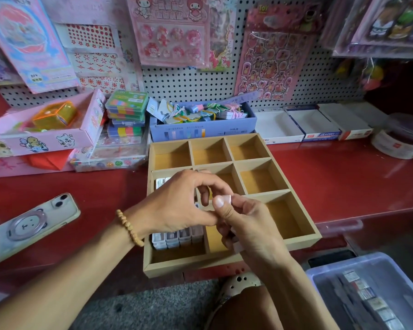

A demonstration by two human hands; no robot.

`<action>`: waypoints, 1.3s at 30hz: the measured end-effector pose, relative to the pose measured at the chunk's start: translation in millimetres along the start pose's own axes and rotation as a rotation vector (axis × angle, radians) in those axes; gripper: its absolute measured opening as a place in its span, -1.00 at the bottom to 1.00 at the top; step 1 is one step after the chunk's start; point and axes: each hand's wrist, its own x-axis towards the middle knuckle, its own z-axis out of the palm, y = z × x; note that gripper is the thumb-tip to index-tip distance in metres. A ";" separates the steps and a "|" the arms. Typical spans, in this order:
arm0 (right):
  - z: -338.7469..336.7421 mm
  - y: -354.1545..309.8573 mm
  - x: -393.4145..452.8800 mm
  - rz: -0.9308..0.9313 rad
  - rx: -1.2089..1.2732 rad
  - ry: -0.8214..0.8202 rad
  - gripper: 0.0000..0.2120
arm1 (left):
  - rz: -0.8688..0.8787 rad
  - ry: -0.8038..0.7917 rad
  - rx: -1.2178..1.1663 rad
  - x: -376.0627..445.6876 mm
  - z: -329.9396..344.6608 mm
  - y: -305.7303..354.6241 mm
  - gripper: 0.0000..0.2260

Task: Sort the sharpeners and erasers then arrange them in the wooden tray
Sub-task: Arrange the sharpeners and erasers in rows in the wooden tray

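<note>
both hands meet over wooden tray (303, 236). right hand (248, 225) pinches small white piece (225, 198); left hand (184, 201) fingers curled by it, grip unclear. row of sharpeners (177, 238) below hands, packed tight to save room.

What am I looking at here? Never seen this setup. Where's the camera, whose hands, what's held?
There is no machine: one wide-angle camera sits on a person's head, looking down at their bare hands. On the red counter lies a wooden tray with nine compartments; small pale items stand in a row in its near-left one. The right hand pinches a small pale piece, and the left hand reaches in to it. A phone lies to the left, and a plastic bin with more small items is lower right.
</note>
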 end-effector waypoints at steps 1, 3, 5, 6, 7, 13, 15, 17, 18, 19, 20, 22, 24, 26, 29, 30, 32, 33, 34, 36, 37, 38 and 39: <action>-0.5 -0.4 -1.2 0.008 0.037 0.011 -0.65 | -0.014 0.022 -0.032 -0.7 -0.4 1.6 -0.70; -2.8 -1.1 -2.4 0.035 0.129 0.038 -0.59 | -0.038 0.060 -0.110 -1.5 -2.6 2.4 -0.72; -4.0 -1.2 -2.5 0.074 0.177 0.060 -0.57 | -0.055 0.070 -0.121 -2.1 -3.7 1.6 -0.74; -3.8 -1.2 -2.1 0.093 0.168 0.071 -0.62 | -0.060 0.066 -0.112 -2.3 -3.6 1.0 -0.74; -3.1 -1.3 -1.7 0.106 0.152 0.082 -0.69 | -0.064 0.064 -0.102 -2.7 -3.2 0.5 -0.74; 1.3 -3.4 4.6 0.132 0.111 0.123 -0.69 | -0.060 0.060 0.111 -2.9 -7.5 4.0 -0.75; 2.0 -5.0 7.3 0.145 0.170 0.153 -0.80 | -0.063 0.068 0.169 -3.7 -11.2 3.0 -0.75; 0.3 -8.3 9.8 0.203 0.338 0.182 -0.86 | -0.087 0.120 0.219 -5.8 -16.0 -3.3 -0.75; -0.8 -10.2 10.5 0.232 0.433 0.189 -0.84 | -0.109 0.161 0.237 -7.3 -19.5 -8.6 -0.75; -2.0 -11.9 10.5 0.252 0.512 0.198 -0.77 | -0.139 0.204 0.251 -9.2 -23.6 -15.7 -0.76; -3.0 -12.9 10.3 0.262 0.564 0.210 -0.70 | -0.174 0.240 0.268 -10.5 -27.7 -23.4 -0.77; -3.5 -12.3 10.3 0.273 0.584 0.244 -0.63 | -0.237 0.276 0.318 -12.1 -35.7 -37.3 -0.77; -3.1 -9.8 11.0 0.274 0.550 0.290 -0.67 | -0.284 0.252 0.396 -12.1 -41.5 -48.3 -0.77; -3.3 -8.7 10.9 0.266 0.498 0.318 -0.76 | -0.305 0.213 0.482 -11.1 -44.0 -56.8 -0.74; -5.4 -8.4 9.3 0.258 0.433 0.290 -0.79 | -0.310 0.177 0.579 -8.5 -45.1 -66.0 -0.74; -6.3 -8.1 8.6 0.253 0.410 0.278 -0.80 | -0.312 0.170 0.603 -7.3 -45.2 -67.5 -0.73; -7.0 -7.9 7.9 0.243 0.360 0.251 -0.91 | -0.313 0.162 0.643 -4.7 -45.7 -69.4 -0.72; -6.6 -8.5 7.4 0.237 0.333 0.237 -0.94 | -0.306 0.156 0.663 -3.2 -45.5 -69.8 -0.71; -6.4 -8.6 6.9 0.232 0.307 0.228 -0.91 | -0.295 0.148 0.687 -1.9 -44.8 -69.9 -0.71; -6.2 -8.6 7.0 0.224 0.259 0.230 -0.85 | -0.276 0.127 0.742 0.9 -43.1 -70.8 -0.70; -6.4 -8.3 7.1 0.223 0.237 0.233 -0.82 | -0.270 0.114 0.769 2.2 -42.4 -71.4 -0.69; -6.7 -7.8 7.3 0.226 0.218 0.233 -0.80 | -0.264 0.103 0.792 3.3 -41.8 -72.0 -0.68; -7.0 -7.1 7.6 0.229 0.206 0.232 -0.79 | -0.256 0.093 0.808 4.1 -41.7 -73.0 -0.68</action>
